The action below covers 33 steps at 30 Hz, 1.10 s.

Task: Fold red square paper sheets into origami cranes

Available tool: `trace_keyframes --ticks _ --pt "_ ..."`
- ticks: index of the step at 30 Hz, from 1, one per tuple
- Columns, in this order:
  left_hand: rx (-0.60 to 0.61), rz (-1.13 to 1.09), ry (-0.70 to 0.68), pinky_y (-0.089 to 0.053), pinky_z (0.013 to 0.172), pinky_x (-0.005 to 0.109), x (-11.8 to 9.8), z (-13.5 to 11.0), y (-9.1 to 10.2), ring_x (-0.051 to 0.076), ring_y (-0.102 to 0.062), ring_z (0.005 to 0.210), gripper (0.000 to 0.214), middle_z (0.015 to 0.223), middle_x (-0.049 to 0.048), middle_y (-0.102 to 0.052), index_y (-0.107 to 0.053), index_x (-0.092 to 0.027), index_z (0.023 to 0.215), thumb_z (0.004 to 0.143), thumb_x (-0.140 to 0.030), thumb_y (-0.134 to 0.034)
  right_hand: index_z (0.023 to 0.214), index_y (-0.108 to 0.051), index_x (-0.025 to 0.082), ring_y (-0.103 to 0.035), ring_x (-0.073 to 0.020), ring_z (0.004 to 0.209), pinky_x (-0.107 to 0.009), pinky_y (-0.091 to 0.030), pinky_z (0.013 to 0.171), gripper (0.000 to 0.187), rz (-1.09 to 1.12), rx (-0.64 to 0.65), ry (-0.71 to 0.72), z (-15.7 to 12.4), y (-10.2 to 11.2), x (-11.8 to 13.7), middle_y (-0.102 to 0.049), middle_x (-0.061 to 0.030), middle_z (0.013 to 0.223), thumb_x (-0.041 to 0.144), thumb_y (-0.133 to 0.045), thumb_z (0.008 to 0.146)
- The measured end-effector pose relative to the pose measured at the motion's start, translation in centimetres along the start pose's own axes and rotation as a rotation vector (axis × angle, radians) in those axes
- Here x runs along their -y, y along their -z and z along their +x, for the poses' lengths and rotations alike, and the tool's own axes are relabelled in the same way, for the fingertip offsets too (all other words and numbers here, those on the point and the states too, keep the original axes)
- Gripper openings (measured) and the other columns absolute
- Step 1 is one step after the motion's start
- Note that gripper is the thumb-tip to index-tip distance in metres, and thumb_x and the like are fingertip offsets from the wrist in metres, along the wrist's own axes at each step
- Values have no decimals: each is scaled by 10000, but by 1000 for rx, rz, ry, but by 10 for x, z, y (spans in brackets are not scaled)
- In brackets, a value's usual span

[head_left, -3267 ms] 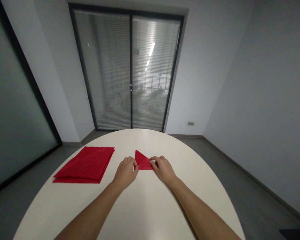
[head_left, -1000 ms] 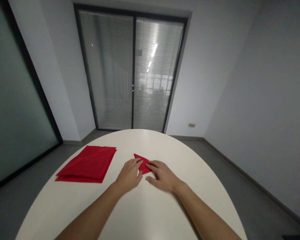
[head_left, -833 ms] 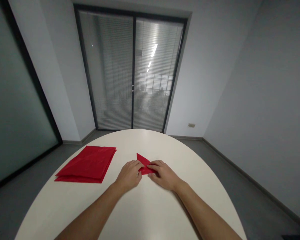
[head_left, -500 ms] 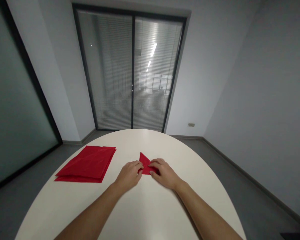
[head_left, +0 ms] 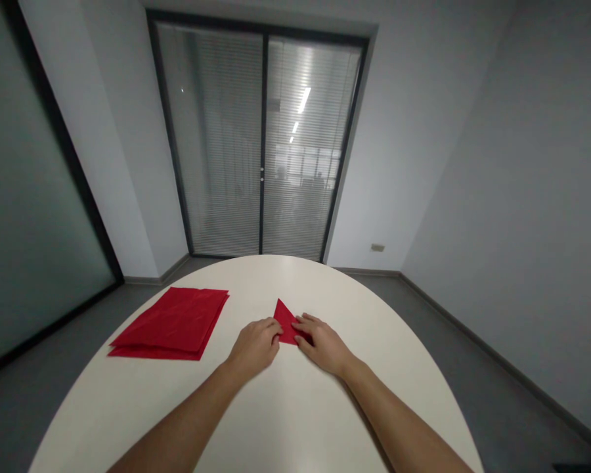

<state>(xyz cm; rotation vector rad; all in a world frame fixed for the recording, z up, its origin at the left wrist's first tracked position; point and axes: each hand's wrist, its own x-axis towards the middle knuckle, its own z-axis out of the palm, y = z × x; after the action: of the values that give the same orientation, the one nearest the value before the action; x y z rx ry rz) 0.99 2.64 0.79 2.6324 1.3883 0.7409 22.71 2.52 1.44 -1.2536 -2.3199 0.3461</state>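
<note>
A small red napkin [head_left: 286,321] folded into a triangle lies on the white oval table [head_left: 285,407], its point toward the far side. My left hand [head_left: 254,343] rests at its left corner, fingers curled and pinching the edge. My right hand [head_left: 322,341] lies over its right part, fingers pressed down on the fold. Both forearms stretch in from the near edge.
A stack of flat red napkins [head_left: 173,322] lies on the table to the left of my hands. Beyond the table's far edge are a grey floor and glass doors with blinds [head_left: 261,141]. A grey wall runs along the right.
The triangle has been turned and folded narrower, its tip now standing more upright. Both hands shifted slightly and closed in on its lower corners.
</note>
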Motion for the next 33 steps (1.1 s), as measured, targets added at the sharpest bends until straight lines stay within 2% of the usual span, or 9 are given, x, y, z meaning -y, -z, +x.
trace_keyframes --ticks 5,8,11,20,23,26,29,33 --pt "-28 -8 3 -467 888 340 -1 -1 2 210 -619 981 208 1029 42 -688 -688 -214 1013 896 -138 -533 1287 -664 200 -546 -275 1282 -428 -405 1109 406 46 -73 -13 -1 -2 0 -649 -104 1335 217 -572 892" --pt "-51 6 4 -441 916 371 0 1 2 234 -579 1049 213 1024 43 -697 -696 -217 967 875 -98 -544 1277 -656 209 -615 -258 1163 -415 -455 1044 413 150 -113 -53 0 -4 -2 -681 -98 1269 209 -603 868" --pt "-22 19 37 -439 894 380 1 2 0 229 -596 996 240 1010 37 -707 -696 -216 950 872 -69 -523 1259 -652 216 -647 -235 1071 -388 -490 980 408 279 -126 -91 1 -7 -4 -693 -83 1225 198 -612 853" --pt "-42 -5 84 -460 866 351 1 -1 2 216 -615 952 170 1002 35 -702 -679 -219 959 901 -146 -537 1264 -613 203 -637 -189 833 -323 -518 758 402 385 -133 -124 2 -11 -1 -702 -70 1120 225 -611 863" --pt "-33 -15 70 -464 893 343 2 0 1 213 -605 979 204 1015 37 -695 -695 -220 948 903 -114 -527 1242 -630 195 -637 -203 863 -338 -510 794 374 280 -146 -127 3 -9 -1 -701 -82 1109 239 -601 872" --pt "-31 -24 40 -463 924 343 2 2 0 216 -592 1012 239 1017 37 -695 -714 -224 940 898 -82 -527 1231 -648 193 -629 -241 987 -380 -481 915 375 144 -151 -121 3 -7 -1 -701 -96 1131 243 -620 860" --pt "3 -25 52 -469 925 335 1 2 1 211 -606 1006 264 1011 31 -709 -710 -226 947 886 -51 -521 1247 -643 186 -612 -257 1088 -394 -449 988 384 97 -134 -104 2 -6 -1 -695 -106 1183 241 -611 868" --pt "3 -19 65 -476 895 325 -2 0 2 206 -612 1007 242 1028 27 -712 -689 -229 971 914 -93 -497 1263 -629 169 -615 -254 1096 -388 -445 996 390 67 -125 -73 1 -4 3 -694 -114 1190 235 -598 879"
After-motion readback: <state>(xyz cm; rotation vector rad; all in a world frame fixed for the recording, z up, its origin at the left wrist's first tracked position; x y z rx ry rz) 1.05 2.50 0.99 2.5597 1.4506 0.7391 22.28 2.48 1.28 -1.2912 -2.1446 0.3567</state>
